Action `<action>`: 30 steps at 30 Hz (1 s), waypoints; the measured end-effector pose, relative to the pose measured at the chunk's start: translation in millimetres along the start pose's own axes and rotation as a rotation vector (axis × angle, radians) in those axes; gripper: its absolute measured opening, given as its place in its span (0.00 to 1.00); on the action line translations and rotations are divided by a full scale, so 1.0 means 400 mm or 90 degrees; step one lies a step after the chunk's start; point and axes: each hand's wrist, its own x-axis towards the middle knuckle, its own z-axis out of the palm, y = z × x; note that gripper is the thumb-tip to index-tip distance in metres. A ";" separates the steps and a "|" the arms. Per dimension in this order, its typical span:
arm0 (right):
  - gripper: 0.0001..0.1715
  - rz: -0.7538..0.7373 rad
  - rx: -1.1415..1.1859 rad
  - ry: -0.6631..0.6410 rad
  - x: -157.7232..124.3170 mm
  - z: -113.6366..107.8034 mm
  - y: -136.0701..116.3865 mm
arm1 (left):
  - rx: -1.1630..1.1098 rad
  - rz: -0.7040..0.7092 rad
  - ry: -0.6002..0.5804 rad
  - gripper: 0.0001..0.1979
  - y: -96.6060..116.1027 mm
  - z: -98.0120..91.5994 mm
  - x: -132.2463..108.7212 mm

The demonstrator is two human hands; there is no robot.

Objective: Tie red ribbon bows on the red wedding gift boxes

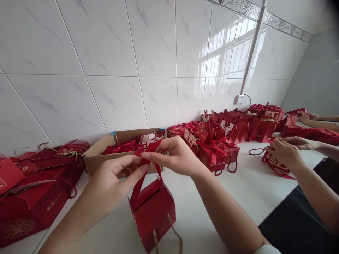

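Note:
A small red gift box (155,213) with a twisted rope handle (173,229) stands on the white table before me. Red ribbon (139,187) runs up from its top into my fingers. My left hand (119,176) pinches the ribbon between thumb and fingers. Close against it, my right hand (174,155) grips the same ribbon from the other side, thumb pressed down. Both hands are above the box, and the ribbon is crossed or looped between them; my fingers hide exactly how.
Behind my hands stands an open cardboard carton (92,158) with red items inside. Larger red boxes (31,197) fill the left. Finished-looking red boxes with bows (218,153) line the wall. At right, a co-worker's hands (288,151) hold a red box; another person's hands (304,116) are farther back.

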 end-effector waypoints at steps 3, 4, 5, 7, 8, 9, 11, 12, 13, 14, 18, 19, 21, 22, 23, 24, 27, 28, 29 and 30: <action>0.23 -0.005 0.038 -0.014 -0.003 -0.008 -0.001 | -0.008 0.011 0.013 0.15 0.007 0.011 -0.003; 0.22 -0.006 0.048 -0.012 -0.004 -0.012 0.000 | -0.008 0.019 0.022 0.14 0.011 0.014 -0.005; 0.22 -0.007 0.058 -0.011 -0.005 -0.017 0.000 | -0.005 0.026 0.032 0.13 0.015 0.014 -0.007; 0.21 -0.006 0.072 -0.016 -0.008 -0.028 -0.001 | 0.001 0.037 0.058 0.12 0.024 0.012 -0.012; 0.20 -0.004 0.073 -0.021 -0.009 -0.034 -0.002 | 0.003 0.037 0.071 0.11 0.028 0.009 -0.015; 0.20 -0.001 0.067 -0.023 -0.011 -0.041 -0.004 | 0.002 0.036 0.083 0.11 0.031 0.004 -0.018; 0.20 0.008 0.042 -0.013 -0.016 -0.053 -0.010 | -0.009 0.026 0.101 0.10 0.035 -0.006 -0.023; 0.20 0.012 0.029 -0.003 -0.018 -0.058 -0.012 | -0.014 0.020 0.107 0.10 0.036 -0.011 -0.025; 0.19 0.016 0.021 0.008 -0.020 -0.062 -0.014 | -0.018 0.014 0.114 0.10 0.036 -0.016 -0.027; 0.17 0.019 0.018 0.016 -0.021 -0.065 -0.014 | -0.020 0.009 0.122 0.11 0.035 -0.021 -0.029; 0.13 0.008 0.053 0.034 -0.019 -0.069 0.000 | 0.002 0.009 0.152 0.14 0.032 -0.034 -0.030; 0.12 0.004 0.063 0.040 -0.018 -0.069 0.004 | 0.002 0.012 0.152 0.14 0.033 -0.036 -0.030; 0.12 -0.001 0.079 0.051 -0.016 -0.070 0.010 | -0.015 0.017 0.145 0.13 0.035 -0.038 -0.028; 0.13 -0.004 0.087 0.060 -0.015 -0.070 0.010 | -0.027 0.017 0.144 0.12 0.036 -0.039 -0.028; 0.14 -0.006 0.092 0.070 -0.014 -0.070 0.009 | -0.040 0.017 0.148 0.11 0.037 -0.040 -0.027; 0.16 -0.004 0.096 0.079 -0.014 -0.070 0.008 | -0.052 0.013 0.157 0.10 0.037 -0.041 -0.026; 0.22 0.010 0.105 0.107 -0.012 -0.066 0.004 | -0.090 -0.016 0.197 0.09 0.032 -0.044 -0.024; 0.24 0.015 0.110 0.113 -0.011 -0.065 0.004 | -0.107 -0.025 0.206 0.09 0.030 -0.045 -0.023; 0.26 0.019 0.116 0.119 -0.009 -0.063 0.006 | -0.122 -0.030 0.211 0.09 0.026 -0.047 -0.021; 0.27 0.020 0.123 0.127 -0.008 -0.061 0.009 | -0.133 -0.031 0.212 0.10 0.023 -0.048 -0.020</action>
